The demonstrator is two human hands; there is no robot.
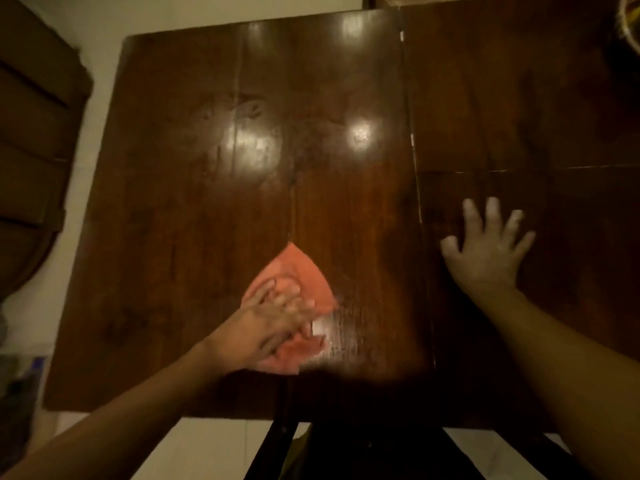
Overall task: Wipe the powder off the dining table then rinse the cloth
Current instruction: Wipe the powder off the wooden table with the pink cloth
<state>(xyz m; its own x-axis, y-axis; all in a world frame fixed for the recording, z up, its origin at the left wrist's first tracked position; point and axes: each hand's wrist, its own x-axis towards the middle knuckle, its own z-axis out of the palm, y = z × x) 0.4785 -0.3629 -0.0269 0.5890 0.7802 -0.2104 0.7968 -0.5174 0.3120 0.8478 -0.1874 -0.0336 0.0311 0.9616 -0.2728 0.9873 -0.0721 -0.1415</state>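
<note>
1. Nearest us, a pink cloth point(304, 271) lay on the dark wooden table point(207, 202), close to its near edge and left of centre. A pale streak of powder point(346, 337) touched the cloth's right side.
2. We judged that a stroke toward us could push the powder over the near edge and onto the floor.
3. We also judged that a stroke to the right could drive it into the seam point(420, 220) between the table's two leaves, where a cloth would not reach it.
4. The cloth was bunched under the palm, so it might have smeared the powder rather than lifted it.
5. The left hand point(273, 317) reached in from the lower left. Its fingers lay stretched across the cloth, pressing down rather than gripping, and the hand was blurred.
6. Farther off and well apart, the right hand point(488, 251) rested flat on the right leaf, fingers spread and holding nothing. It looked pale, perhaps dusted, so it might have left powder on the wood.
7. Beyond both hands, lamp glare shone on the table's far half.
8. A wooden chair point(31, 133) stood off its left side.
</note>
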